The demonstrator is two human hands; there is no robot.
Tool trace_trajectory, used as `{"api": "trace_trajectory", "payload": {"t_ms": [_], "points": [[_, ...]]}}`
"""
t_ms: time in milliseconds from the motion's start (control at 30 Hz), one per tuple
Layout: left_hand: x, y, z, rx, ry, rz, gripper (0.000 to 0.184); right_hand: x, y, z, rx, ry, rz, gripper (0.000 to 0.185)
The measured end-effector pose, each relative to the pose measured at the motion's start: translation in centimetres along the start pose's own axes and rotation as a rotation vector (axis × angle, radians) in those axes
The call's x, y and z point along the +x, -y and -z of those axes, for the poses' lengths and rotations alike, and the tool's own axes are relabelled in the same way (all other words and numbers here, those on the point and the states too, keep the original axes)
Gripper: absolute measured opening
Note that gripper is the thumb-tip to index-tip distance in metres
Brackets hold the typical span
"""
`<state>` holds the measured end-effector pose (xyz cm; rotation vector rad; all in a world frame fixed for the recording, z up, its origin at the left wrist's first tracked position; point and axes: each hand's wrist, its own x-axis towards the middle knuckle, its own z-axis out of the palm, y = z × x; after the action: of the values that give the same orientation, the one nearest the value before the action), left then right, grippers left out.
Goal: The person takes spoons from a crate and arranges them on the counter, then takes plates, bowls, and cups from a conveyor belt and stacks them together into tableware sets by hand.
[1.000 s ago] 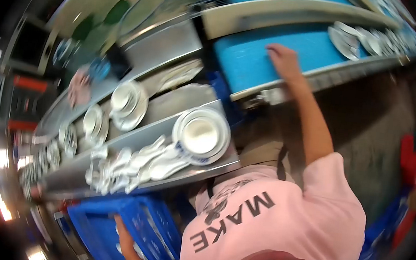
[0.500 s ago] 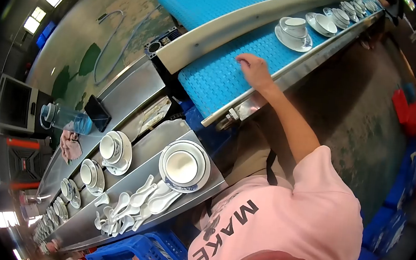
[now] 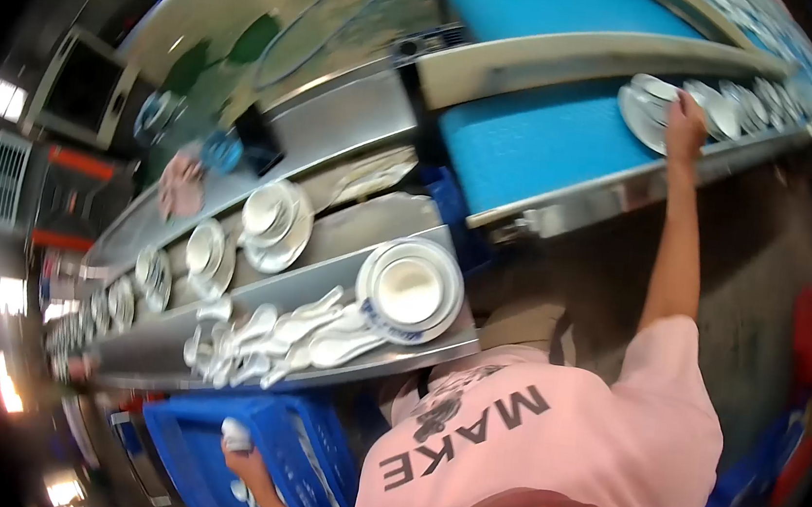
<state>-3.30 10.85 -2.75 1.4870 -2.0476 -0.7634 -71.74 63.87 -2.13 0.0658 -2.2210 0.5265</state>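
My right hand [image 3: 687, 129] reaches far along the blue conveyor belt [image 3: 535, 134], its fingers closed at the rim of a small white cup [image 3: 654, 86]. Under that cup is a white saucer [image 3: 637, 117]. Low on the left, my left hand [image 3: 247, 460] is closed around a small white ceramic piece [image 3: 234, 433], above a blue plastic crate [image 3: 200, 415]; blur hides its exact kind. Between the two arms, a stack of white bowl and plates [image 3: 409, 288] stands on the metal ledge, beside a heap of white spoons [image 3: 305, 337].
Cup-and-saucer sets [image 3: 272, 221] stand in a row on the metal line at left. More sets [image 3: 738, 105] line the belt beyond my right hand. A pink cloth [image 3: 181, 185] and a blue-tinted jug [image 3: 220, 151] sit behind. A raised cream rail [image 3: 581, 60] borders the belt.
My right hand has moved up and right along the belt to the nearest cup set. My left hand has come further into view, holding a white piece. The view has shifted.
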Motion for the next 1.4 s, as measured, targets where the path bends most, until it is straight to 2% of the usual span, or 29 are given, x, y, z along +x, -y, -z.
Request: {"api": "trace_trajectory", "payload": {"t_ms": [33,67,100,167,233,267,300,367,400,500,533,567,600,667,767,867,967,1000,1033,1067,1100,1133,1167,1200,1233,1300,1333,1367,1400], "points": [[0.1,-0.6,-0.1,0.025,-0.068,-0.018,0.05,1.0,-1.4,-0.4,-0.062,-0.081,-0.001,0.026],[0.1,-1.2,0.2,0.048,-0.144,-0.033,0.053,1.8,-2.7,-0.9,-0.142,-0.033,-0.093,0.032],[0.6,-0.3,0.9,0.017,-0.075,-0.047,0.056,2.5,-4.1,-1.5,-0.209,0.018,-0.187,0.039],[1.8,-1.2,1.0,-0.083,-0.012,-0.029,0.055,4.1,-6.6,-2.3,-0.199,0.298,-0.499,0.05],[1.4,-4.6,1.1,-0.223,-0.019,0.043,0.046,4.6,-8.8,-2.9,-0.203,0.482,-0.529,0.05],[0.8,-6.2,1.4,-0.29,-0.027,0.086,0.042,4.3,-9.1,-3.2,-0.139,0.547,-0.53,0.044],[0.0,-7.5,1.6,-0.358,-0.038,0.133,0.038,4.1,-9.7,-3.5,0.103,0.67,-0.592,0.048],[-0.9,-8.7,1.5,-0.493,-0.065,0.233,0.031,3.1,-4.9,-0.9,0.289,0.572,-0.696,0.053],[-0.6,-8.0,1.5,-0.422,-0.197,0.258,0.046,2.9,-4.5,-1.2,0.389,0.563,-0.673,0.06],[3.6,-4.7,0.5,-0.753,-0.126,0.307,0.048,3.1,0.4,1.4,0.394,0.676,-0.706,0.059],[4.1,-3.1,1.3,-0.849,-0.124,0.335,0.051,3.3,-1.7,-0.3,0.479,0.847,-0.62,0.066],[3.0,-2.1,3.3,-0.938,-0.142,0.363,0.055,3.3,0.1,1.1,0.332,0.845,-0.531,0.069],[1.7,-7.9,1.7,-0.873,-0.282,0.398,0.06,2.9,-4.1,-2.5,0.364,0.865,-0.471,0.07],[2.7,-6.8,2.1,-0.974,-0.305,0.276,0.055,2.7,-1.4,-1.5,0.254,0.994,-0.471,0.063],[3.3,-8.0,2.2,-1.321,0.117,-0.001,0.036,2.1,-0.9,-2.9,0.268,1.077,-0.45,0.056],[3.2,-10.9,1.4,-1.32,0.062,0.01,0.033,0.5,2.1,-2.0,0.423,0.811,-0.605,0.04],[5.2,-8.7,1.7,-1.294,0.206,0.05,0.04,-1.3,1.3,-2.6,0.364,0.319,-0.197,0.034],[4.7,-10.6,1.5,-1.208,0.15,0.098,0.043,-2.8,5.1,0.3,0.41,0.143,-0.082,0.026],[5.1,-11.0,1.2,-1.169,0.149,0.087,0.042,-4.5,9.8,4.5,0.459,0.126,-0.128,0.023],[5.9,-10.8,1.2,-1.195,0.204,0.044,0.039,-7.7,12.9,6.6,0.722,0.09,-0.228,0.02],[6.8,-10.7,1.1,-1.237,0.374,-0.066,0.039,-11.1,13.5,7.1,0.499,0.129,-0.069,0.014],[7.2,-11.6,0.4,-1.242,0.347,-0.146,0.035,-13.6,14.6,8.7,0.384,0.124,0.331,0.012],[7.0,-13.3,-0.5,-1.275,0.284,-0.154,0.04,-16.8,16.1,9.2,0.641,0.24,0.38,0.008],[7.3,-14.6,-1.2,-1.331,0.346,-0.153,0.03,-19.9,16.9,8.8,0.774,0.272,0.579,0.006],[7.8,-15.7,-1.8,-1.383,0.398,-0.151,0.023,-22.1,17.3,9.1,0.772,0.446,0.685,0.004],[8.5,-17.8,-3.4,-1.397,0.462,-0.146,0.025,-28.1,17.1,7.0,0.58,0.897,0.795,0.025],[8.8,-18.8,-4.2,-1.399,0.483,-0.143,0.027,-30.8,17.1,5.9,0.454,0.786,0.833,0.037],[9.0,-19.7,-5.1,-1.386,0.405,-0.079,0.054,-31.5,17.8,5.2,0.379,1.003,0.824,0.044],[8.9,-21.0,-5.8,-1.365,0.464,-0.103,0.054,-32.7,17.9,4.1,0.357,0.911,0.827,0.044]]}}
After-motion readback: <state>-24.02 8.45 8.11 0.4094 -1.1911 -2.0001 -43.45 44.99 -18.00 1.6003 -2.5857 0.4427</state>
